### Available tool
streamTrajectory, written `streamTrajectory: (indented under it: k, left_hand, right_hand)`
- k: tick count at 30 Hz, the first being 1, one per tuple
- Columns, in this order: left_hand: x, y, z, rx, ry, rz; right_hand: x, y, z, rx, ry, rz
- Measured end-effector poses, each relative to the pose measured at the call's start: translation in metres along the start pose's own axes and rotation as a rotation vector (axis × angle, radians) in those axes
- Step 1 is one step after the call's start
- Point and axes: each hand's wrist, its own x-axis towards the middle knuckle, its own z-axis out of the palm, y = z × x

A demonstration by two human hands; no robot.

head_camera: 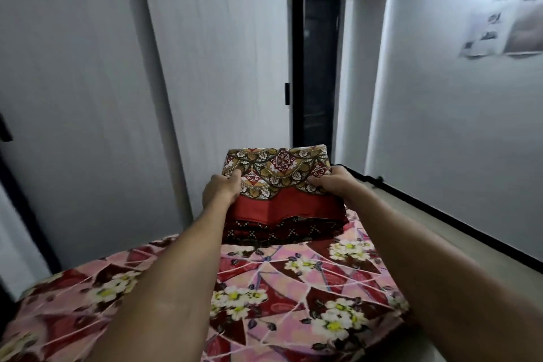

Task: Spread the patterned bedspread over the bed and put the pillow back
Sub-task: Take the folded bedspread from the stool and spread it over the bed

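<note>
Both arms are stretched out over the bed [308,288], which is covered in a pink and dark red sheet with white and yellow flowers. The folded bedspread [279,185] is the red one with the gold and green scalloped pattern on top, plain red band below that, and a darker dotted edge at the bottom. It's still a thick folded stack, held up at the far end of the bed, with its lower edge right at the sheet; can't tell if it's actually touching.

Left hand [221,188] has its grip closed on the left side of the bedspread, fingers curled into the fabric. Right hand [335,185] is doing the same on the right side, fingers pinched into the patterned part.

Behind it are white sliding wardrobe doors [147,82] with a black frame, then a dark doorway [320,67]. The right wall [455,126] is white with some blurry papers [499,26] stuck on it. Pale floor [440,229] runs along the right of the bed
</note>
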Motion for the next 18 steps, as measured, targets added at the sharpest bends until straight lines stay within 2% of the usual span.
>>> streamTrajectory:
  k: [9,18]
  left_hand:
    - [0.018,0.101,0.123,0.067,-0.169,0.138]
    - [0.05,0.174,0.219,0.038,-0.352,0.293]
  right_hand:
    - [0.032,0.055,-0.112,0.042,0.218,0.09]
    - [0.07,0.08,-0.179,0.076,0.416,0.125]
